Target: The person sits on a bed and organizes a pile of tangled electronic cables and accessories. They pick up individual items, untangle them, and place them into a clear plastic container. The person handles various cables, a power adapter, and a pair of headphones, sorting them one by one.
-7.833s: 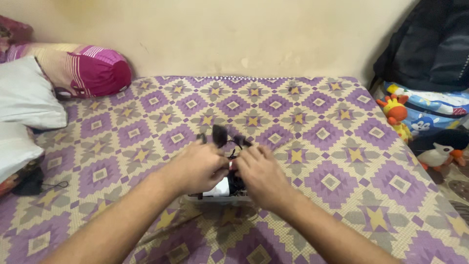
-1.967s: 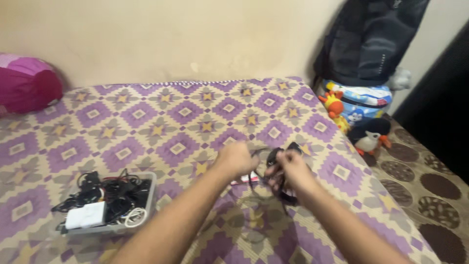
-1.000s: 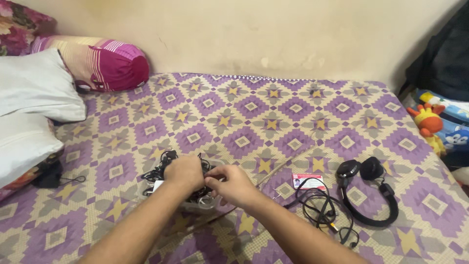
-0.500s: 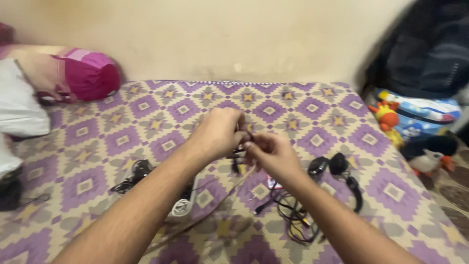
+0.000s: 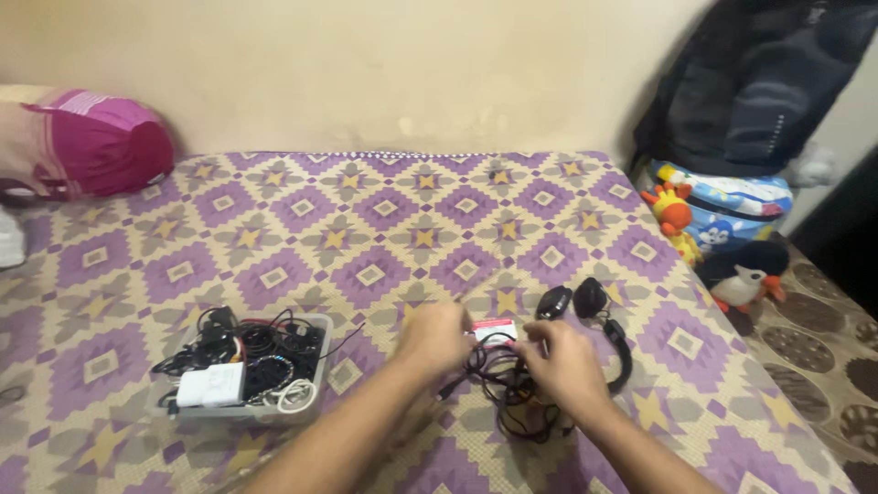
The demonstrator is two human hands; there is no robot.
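Both hands work low over the bed (image 5: 384,210), just near of its middle, on a loose tangle of black cables (image 5: 512,393) that lies on the purple and yellow patterned cover. The left hand (image 5: 435,337) is curled, its fingertips pinching a strand at the left edge of the tangle. The right hand (image 5: 567,366) lies over the right part of the tangle with fingers bent around cable; how firmly it grips cannot be told. Held from two sides like this, the strands can be drawn apart.

Between the hands, just far of the cables, a small red and white card (image 5: 494,327) lies flat. Black headphones (image 5: 594,320) rest just right of the right hand, ear cups toward the wall, laid apart from the cables.

Well to the left, a clear shallow box (image 5: 315,366) holds more coiled cables and a white charger block (image 5: 210,384). Soft toys (image 5: 732,265) and a dark backpack (image 5: 750,82) sit at the far right.
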